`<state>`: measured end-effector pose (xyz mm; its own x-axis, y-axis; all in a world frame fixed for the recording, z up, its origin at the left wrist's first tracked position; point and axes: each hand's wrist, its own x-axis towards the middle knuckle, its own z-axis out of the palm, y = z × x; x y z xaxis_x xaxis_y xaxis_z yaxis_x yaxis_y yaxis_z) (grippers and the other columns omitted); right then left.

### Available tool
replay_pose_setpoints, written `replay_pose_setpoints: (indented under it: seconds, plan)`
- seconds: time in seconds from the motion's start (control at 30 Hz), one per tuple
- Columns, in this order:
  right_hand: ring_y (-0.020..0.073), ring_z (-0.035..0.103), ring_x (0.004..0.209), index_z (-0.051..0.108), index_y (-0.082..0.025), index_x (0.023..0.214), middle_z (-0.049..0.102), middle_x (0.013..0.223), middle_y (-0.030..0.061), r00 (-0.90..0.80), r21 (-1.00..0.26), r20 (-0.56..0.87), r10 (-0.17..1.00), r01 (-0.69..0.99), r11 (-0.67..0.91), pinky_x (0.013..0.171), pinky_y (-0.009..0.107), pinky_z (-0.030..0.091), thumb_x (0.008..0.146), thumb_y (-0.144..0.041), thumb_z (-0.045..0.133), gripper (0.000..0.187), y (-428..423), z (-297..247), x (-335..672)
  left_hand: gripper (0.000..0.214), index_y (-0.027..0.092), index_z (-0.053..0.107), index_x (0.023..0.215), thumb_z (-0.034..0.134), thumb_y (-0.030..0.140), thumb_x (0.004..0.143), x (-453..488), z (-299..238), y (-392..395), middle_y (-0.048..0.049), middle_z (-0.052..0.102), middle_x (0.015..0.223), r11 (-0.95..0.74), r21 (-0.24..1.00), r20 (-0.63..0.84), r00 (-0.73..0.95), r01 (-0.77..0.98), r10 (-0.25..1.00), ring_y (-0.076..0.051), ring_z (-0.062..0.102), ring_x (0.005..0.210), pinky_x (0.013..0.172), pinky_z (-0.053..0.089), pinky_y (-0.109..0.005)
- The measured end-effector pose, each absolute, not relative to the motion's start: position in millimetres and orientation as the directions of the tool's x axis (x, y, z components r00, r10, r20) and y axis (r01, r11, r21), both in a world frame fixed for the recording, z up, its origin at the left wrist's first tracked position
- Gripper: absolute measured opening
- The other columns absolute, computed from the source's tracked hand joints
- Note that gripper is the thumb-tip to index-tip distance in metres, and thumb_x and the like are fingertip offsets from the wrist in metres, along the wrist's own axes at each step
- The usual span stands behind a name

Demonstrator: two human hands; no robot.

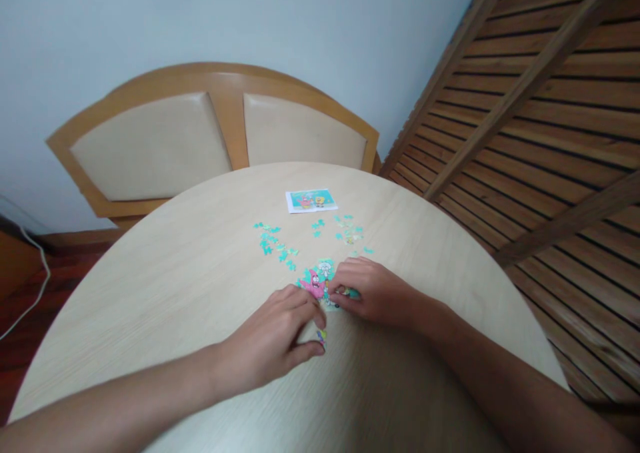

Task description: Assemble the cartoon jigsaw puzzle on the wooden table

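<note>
A partly assembled cartoon jigsaw puzzle point(313, 283) lies on the table, showing a pink starfish figure and a pale blue-green figure. My left hand point(285, 326) is at its near left edge, with a small yellow and purple puzzle piece point(321, 337) between thumb and index finger. Over the puzzle's right side, my right hand point(373, 289) has its thumb and index finger pressed together at the surface. What those fingertips hold, if anything, is hidden. The right hand also covers part of the puzzle.
Loose turquoise puzzle pieces point(269, 243) lie beyond my left hand, and paler pieces point(350, 229) beyond my right. A reference picture card point(313, 201) rests farther back on the round table point(165, 306). Behind are a padded headboard point(237, 126) and wooden slats point(540, 106).
</note>
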<state>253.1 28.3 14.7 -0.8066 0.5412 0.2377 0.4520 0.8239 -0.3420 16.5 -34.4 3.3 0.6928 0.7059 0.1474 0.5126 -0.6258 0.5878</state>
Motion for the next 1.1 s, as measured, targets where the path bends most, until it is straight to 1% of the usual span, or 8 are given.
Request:
replay_pose_setpoints:
  seconds: [0.1, 0.23, 0.33, 0.57, 0.83, 1.1]
  plan:
    - [0.0208, 0.060, 0.092, 0.069, -0.019, 0.099, 0.070, 0.096, 0.0060, -0.793, -0.335, 0.277, 0.543, 0.450, 0.828, 0.084, 0.034, 0.042, 0.097, -0.032, 0.060, 0.016, 30, 14, 254, 0.015, 0.022, 0.061, 0.103, 0.068, 0.032, 0.093, 15, 2, -32, -0.0048, 0.065, 0.109, -0.636, 0.585, 0.185, 0.681, 0.502, 0.708, -0.023, 0.058, 0.104, 0.092, 0.045, -0.039]
    - [0.0236, 0.059, 0.107, 0.068, -0.019, 0.110, 0.069, 0.112, 0.0097, -0.773, -0.343, 0.318, 0.548, 0.445, 0.827, 0.095, 0.040, 0.044, 0.096, -0.032, 0.061, 0.020, 31, 9, 256, 0.012, 0.022, 0.062, 0.105, 0.064, 0.030, 0.095, 14, 2, -24, -0.0066, 0.065, 0.114, -0.672, 0.503, 0.247, 0.655, 0.543, 0.714, -0.025, 0.056, 0.108, 0.095, 0.045, -0.042]
    - [0.0243, 0.059, 0.110, 0.067, -0.019, 0.114, 0.068, 0.118, 0.0104, -0.780, -0.347, 0.304, 0.547, 0.444, 0.826, 0.097, 0.042, 0.044, 0.095, -0.028, 0.062, 0.022, 31, 7, 256, 0.013, 0.022, 0.062, 0.106, 0.062, 0.031, 0.096, 13, 0, -19, -0.0075, 0.064, 0.116, -0.675, 0.462, 0.283, 0.626, 0.575, 0.726, -0.026, 0.055, 0.110, 0.096, 0.045, -0.044]
    - [0.0235, 0.060, 0.108, 0.067, -0.020, 0.116, 0.069, 0.116, 0.0093, -0.795, -0.367, 0.261, 0.548, 0.443, 0.818, 0.095, 0.040, 0.046, 0.095, -0.025, 0.061, 0.023, 30, 5, 253, 0.015, 0.023, 0.063, 0.107, 0.064, 0.031, 0.095, 14, -4, -16, -0.0072, 0.064, 0.116, -0.657, 0.478, 0.306, 0.591, 0.583, 0.747, -0.026, 0.055, 0.111, 0.096, 0.046, -0.045]
    - [0.0234, 0.060, 0.107, 0.068, -0.019, 0.113, 0.069, 0.115, 0.0098, -0.798, -0.367, 0.266, 0.541, 0.435, 0.822, 0.096, 0.040, 0.045, 0.096, -0.027, 0.060, 0.021, 29, 4, 254, 0.014, 0.023, 0.063, 0.104, 0.066, 0.028, 0.091, 10, -2, -16, -0.0064, 0.063, 0.120, -0.650, 0.451, 0.290, 0.588, 0.612, 0.755, -0.026, 0.054, 0.115, 0.098, 0.045, -0.045]
    - [0.0237, 0.060, 0.108, 0.069, -0.020, 0.112, 0.069, 0.115, 0.0100, -0.793, -0.366, 0.275, 0.544, 0.437, 0.822, 0.095, 0.041, 0.046, 0.096, -0.027, 0.060, 0.020, 29, 3, 255, 0.010, 0.023, 0.066, 0.099, 0.064, 0.030, 0.093, 9, -2, -14, -0.0061, 0.068, 0.112, -0.648, 0.461, 0.298, 0.583, 0.606, 0.756, -0.025, 0.058, 0.108, 0.097, 0.047, -0.045]
